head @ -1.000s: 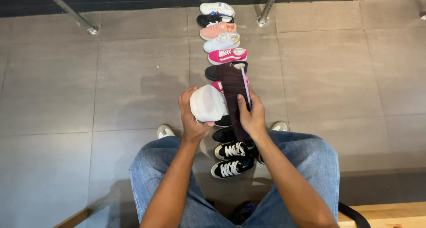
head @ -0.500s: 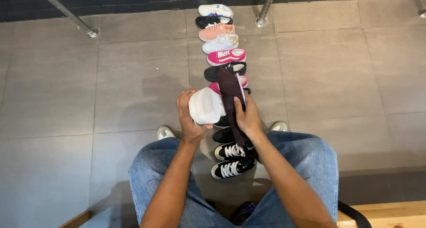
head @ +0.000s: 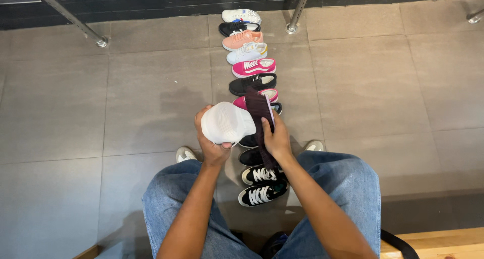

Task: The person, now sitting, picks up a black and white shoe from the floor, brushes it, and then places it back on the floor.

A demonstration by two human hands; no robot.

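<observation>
Seated above a row of shoes on the tiled floor (head: pixel 126 103), the left hand (head: pixel 212 147) grips a white shoe (head: pixel 228 123) held in the air, sole side turned toward the camera, while the right hand (head: pixel 276 138) clasps a dark brush (head: pixel 259 119) laid against it. Cleaning looks to be in progress on this one; whether the lined-up pairs, from the white sneaker (head: pixel 242 15) down to the black laced sneakers (head: pixel 262 184), are done can't be judged. The brush bristles and the shoe's upper are hidden, and a black strap (head: pixel 398 241) is cut off at the lower edge.
</observation>
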